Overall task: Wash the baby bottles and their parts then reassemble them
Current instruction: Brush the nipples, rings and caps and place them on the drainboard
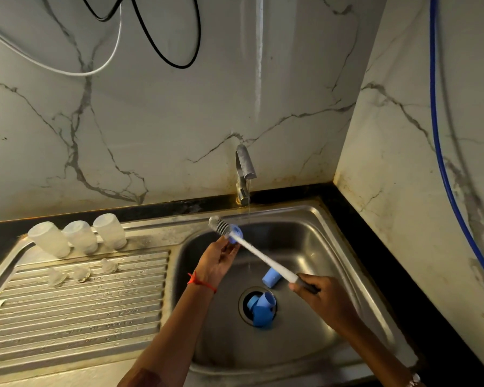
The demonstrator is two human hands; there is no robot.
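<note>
Arms: both reach in from the bottom edge over the sink (327, 247); a red thread (200, 282) circles the left wrist
Right hand (316, 291): clenched round the dark grip of a long white brush (263, 256), above the right part of the bowl
Drain: a cluster of blue bottle parts (261, 310) lies over the drain opening in the bottom of the bowl
Blue cap (271, 277): on its side on the bowl's bottom, just beyond the drain and under the brush shaft
Left hand (218, 261): raised over the rear left of the bowl, palm towards the camera, fingertips pinching a blue ring (235, 234)
Brush line: slants from the right hand up and to the left; the shaft meets the blue ring and the grey ribbed head (220, 225) sticks out beyond it; whether the shaft runs through the ring I cannot tell
Draining board (81, 317): ribbed steel, wet, left of the bowl
Teats (81, 273): three clear ones in a row on the far part of the board, apart from each other
Bottles (80, 236): three cloudy ones standing mouth down, side by side, just beyond the teats
Tap (245, 174): behind the bowl; a thin stream of water falls into the bowl just right of the brush head
Surface (375, 247): black, bordering the sink at the back and the right
Wall (151, 135): white with grey veins; a black cable (196, 37) and a white cable (106, 62) loop at the top left, and a blue hose (436, 135) runs down the right side
</note>
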